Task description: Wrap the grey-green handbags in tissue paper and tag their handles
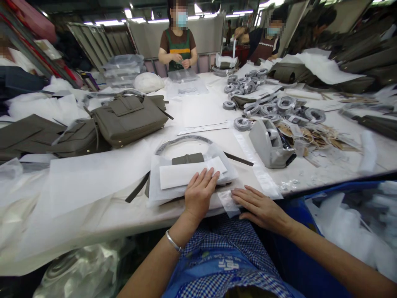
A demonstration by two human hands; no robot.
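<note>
In front of me lies an olive-grey handbag (187, 159), mostly covered by white and translucent sheets. Its wrapped round handle (163, 145) arches behind it, and dark straps stick out at both sides. My left hand (201, 192) rests flat, fingers stretched, on the folded white sheet (175, 176) over the bag. At the table's front edge, my right hand (262, 207) is open, its fingers laid out on a small clear plastic piece (228, 203). The part of the bag under the sheets is hidden.
A grey tape dispenser (269, 145) stands to the right, before several wrapped strap coils (285, 103). More olive-grey bags (130, 120) lie left. A blue bin (294, 244) with white packing stands below at right. A person in a striped apron (178, 47) works across the table.
</note>
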